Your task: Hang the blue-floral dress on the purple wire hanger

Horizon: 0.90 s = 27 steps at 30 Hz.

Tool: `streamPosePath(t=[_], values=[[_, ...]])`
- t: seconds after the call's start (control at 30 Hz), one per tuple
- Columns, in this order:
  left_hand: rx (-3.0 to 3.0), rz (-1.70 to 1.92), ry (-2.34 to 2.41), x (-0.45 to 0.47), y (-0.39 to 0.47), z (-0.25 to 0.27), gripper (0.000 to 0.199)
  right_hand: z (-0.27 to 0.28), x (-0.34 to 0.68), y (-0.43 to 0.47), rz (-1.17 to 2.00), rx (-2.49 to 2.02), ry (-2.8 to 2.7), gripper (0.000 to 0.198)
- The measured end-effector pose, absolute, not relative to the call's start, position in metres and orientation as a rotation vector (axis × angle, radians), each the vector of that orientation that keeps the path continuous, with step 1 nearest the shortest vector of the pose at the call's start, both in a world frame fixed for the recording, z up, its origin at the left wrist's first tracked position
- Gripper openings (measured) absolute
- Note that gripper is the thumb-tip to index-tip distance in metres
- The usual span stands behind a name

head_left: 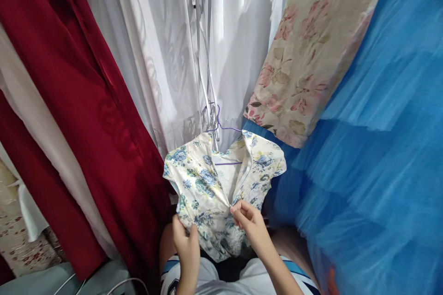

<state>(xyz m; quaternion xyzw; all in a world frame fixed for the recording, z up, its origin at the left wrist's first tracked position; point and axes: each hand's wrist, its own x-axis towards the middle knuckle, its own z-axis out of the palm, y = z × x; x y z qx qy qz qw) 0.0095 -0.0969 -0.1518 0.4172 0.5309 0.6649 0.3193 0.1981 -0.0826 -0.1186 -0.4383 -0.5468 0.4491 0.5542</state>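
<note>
hands [250, 220]: 2 | blue-flowered top [204, 189]: 1 | purple hanger [228, 163]: 1 | (red garments [86, 115]: count unclear)

A single view looks out from the person's head, facing forward and tipped steeply down. The white shorts [256, 279] on the lap enter at the bottom edge, seen from above. The left hand [187, 242], right hand [249, 221] and floral garment [204, 186] are near the lens, low and around the middle. White drapery [235, 41] closes the view behind; red cloth [93, 115] and blue tulle [374, 161] flank it, slanting inward toward the bottom.
</note>
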Motion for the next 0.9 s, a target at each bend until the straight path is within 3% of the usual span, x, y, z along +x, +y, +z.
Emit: streamPosePath(t=[0.1, 0.27, 0.43, 0.53, 0.7, 0.83, 0.9], values=[[1.29, 2.092, 1.449, 0.02, -0.103, -0.144, 0.028, -0.123, 0.199, -0.093, 1.152, -1.039, -1.23, 0.034], [1.733, 1.47, 1.207, 0.059, -0.097, -0.14, 0.005, -0.118, 0.188, -0.103, 1.259, -0.997, -1.189, 0.035], [1.875, 1.356, 1.199, 0.068, -0.08, -0.141, 0.012, -0.083, 0.193, -0.076, 1.287, -0.973, -1.078, 0.029], [1.929, 1.244, 1.179, 0.065, -0.073, -0.14, 0.011, -0.031, 0.2, -0.033, 1.228, -0.85, -1.083, 0.032], [1.992, 1.075, 1.129, 0.064, -0.072, -0.143, 0.011, 0.042, 0.2, 0.022, 1.108, -0.788, -1.032, 0.022], [2.033, 1.114, 1.002, 0.054, -0.062, -0.118, 0.007, 0.035, 0.192, 0.009, 1.081, -0.779, -1.084, 0.02], [1.994, 1.295, 0.995, 0.046, -0.048, -0.085, 0.017, 0.024, 0.19, -0.004, 1.041, -0.781, -1.113, 0.021]])
